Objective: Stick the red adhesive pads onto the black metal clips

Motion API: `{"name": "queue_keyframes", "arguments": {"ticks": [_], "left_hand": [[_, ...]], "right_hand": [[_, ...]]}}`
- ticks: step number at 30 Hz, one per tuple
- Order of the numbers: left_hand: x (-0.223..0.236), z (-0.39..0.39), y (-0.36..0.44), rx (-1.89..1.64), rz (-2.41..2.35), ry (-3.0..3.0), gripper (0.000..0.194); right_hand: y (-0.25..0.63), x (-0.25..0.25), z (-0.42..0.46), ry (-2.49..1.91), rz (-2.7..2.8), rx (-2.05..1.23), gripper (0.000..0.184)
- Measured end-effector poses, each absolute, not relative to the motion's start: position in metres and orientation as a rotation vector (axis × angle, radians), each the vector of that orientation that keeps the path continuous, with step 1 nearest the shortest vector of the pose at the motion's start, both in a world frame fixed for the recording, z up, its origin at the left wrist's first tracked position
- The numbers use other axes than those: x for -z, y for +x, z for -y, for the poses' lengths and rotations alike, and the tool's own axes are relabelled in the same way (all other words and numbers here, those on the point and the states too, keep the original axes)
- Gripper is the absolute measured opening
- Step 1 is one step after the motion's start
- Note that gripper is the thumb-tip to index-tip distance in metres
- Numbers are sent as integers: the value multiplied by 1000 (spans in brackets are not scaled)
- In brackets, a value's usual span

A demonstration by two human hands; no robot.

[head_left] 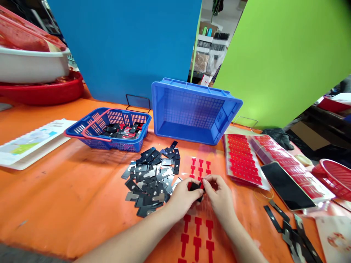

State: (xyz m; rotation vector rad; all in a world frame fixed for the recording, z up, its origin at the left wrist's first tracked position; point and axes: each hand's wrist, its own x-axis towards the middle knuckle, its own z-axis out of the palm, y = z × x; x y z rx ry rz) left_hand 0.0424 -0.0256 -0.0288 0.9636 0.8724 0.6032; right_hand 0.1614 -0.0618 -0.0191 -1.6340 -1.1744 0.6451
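My left hand (184,195) and my right hand (219,195) meet over a clear sheet (197,204) that carries red T-shaped stickers. Both pinch one small black piece (195,186) with a bit of red sticker at its edge. A loose pile of black and silver flat parts (152,177) lies just left of my left hand. More red stickers (197,233) show on the sheet between my forearms.
A small blue basket (108,128) with a red handle holds more parts. A blue crate (192,109) lies tipped on its side behind. Sticker sheets (242,160), a phone (285,190), black strips (290,230) and a red basket (336,177) sit right; paper (27,142) left.
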Motion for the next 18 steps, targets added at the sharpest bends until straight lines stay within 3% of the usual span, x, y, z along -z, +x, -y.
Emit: {"name": "queue_keyframes", "arguments": {"ticks": [4, 8, 11, 18], "left_hand": [[29, 26, 42, -634, -873, 984, 20], [32, 27, 41, -631, -877, 1032, 19], [33, 28, 40, -614, -857, 1066, 16], [25, 26, 40, -547, -874, 990, 21]], "right_hand": [[160, 27, 61, -1616, 1170, -644, 16], [163, 35, 58, -1565, 1143, -685, 38], [167, 35, 57, -1567, 1225, -874, 21], [176, 31, 55, -1484, 1134, -1087, 38]]}}
